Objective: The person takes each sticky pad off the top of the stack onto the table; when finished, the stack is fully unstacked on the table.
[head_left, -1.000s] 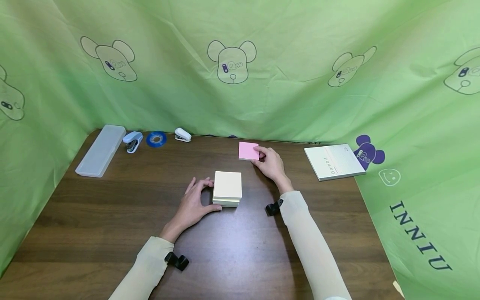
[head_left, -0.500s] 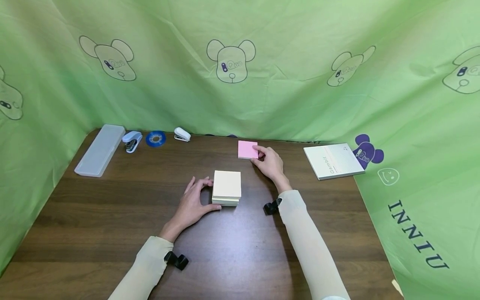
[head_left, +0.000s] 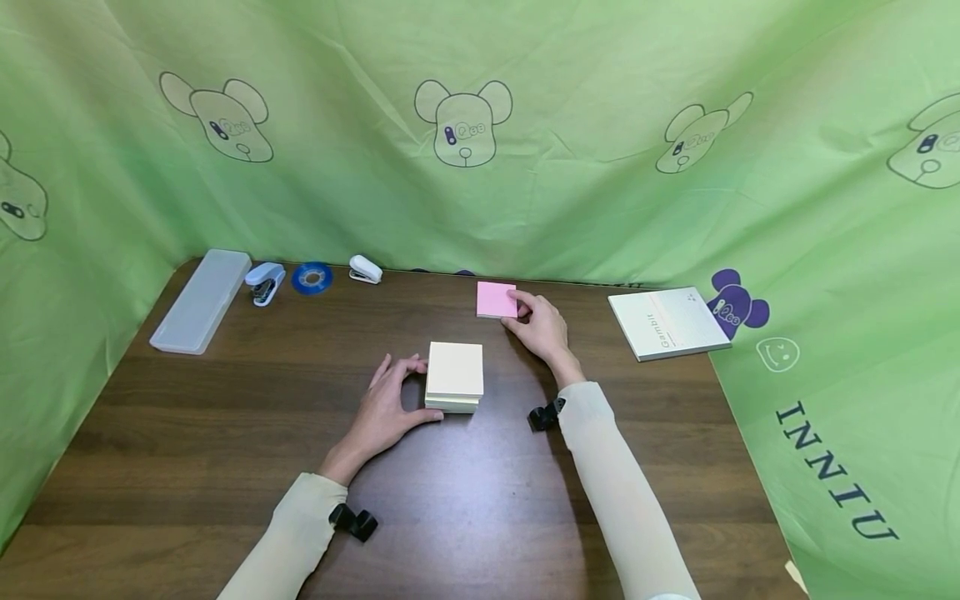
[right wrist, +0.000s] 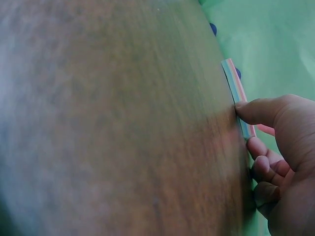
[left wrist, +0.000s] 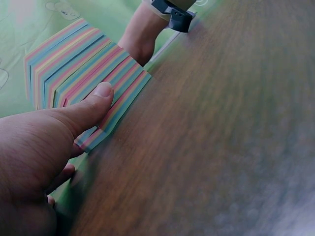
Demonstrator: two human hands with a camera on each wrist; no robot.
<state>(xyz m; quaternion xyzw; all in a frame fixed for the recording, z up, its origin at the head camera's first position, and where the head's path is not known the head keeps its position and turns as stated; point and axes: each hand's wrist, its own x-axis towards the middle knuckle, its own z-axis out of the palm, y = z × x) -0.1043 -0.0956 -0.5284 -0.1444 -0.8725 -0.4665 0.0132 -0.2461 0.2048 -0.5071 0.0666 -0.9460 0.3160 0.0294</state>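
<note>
Although about a second passes, almost nothing visibly changes: the stack of sticky-note pads (head_left: pixel 454 369), the pink-topped sticky-note pad (head_left: pixel 495 298) and both hands keep the same places. That stillness suggests a steadying pause in the work, with pad and stack held separately.

The left hand (head_left: pixel 380 415) is clamped on the stack's near-left corner, thumb against the striped near side and fingers along the left. The right hand (head_left: pixel 543 332) pinches the pink-topped pad at its right end, thumb on the near edge, forefinger at the right edge.

Relative to the stack, the pad lies beyond it and somewhat to the right, apart from it and flat on the wooden table (head_left: pixel 225 450). Its pink face points up. The outline looks square, so no long axis stands out across the top; the near edge runs left to right, roughly parallel to the stack's own. The stack stands upright, cream face up, coloured layers level; whether it is taller than wide I cannot tell.
</note>
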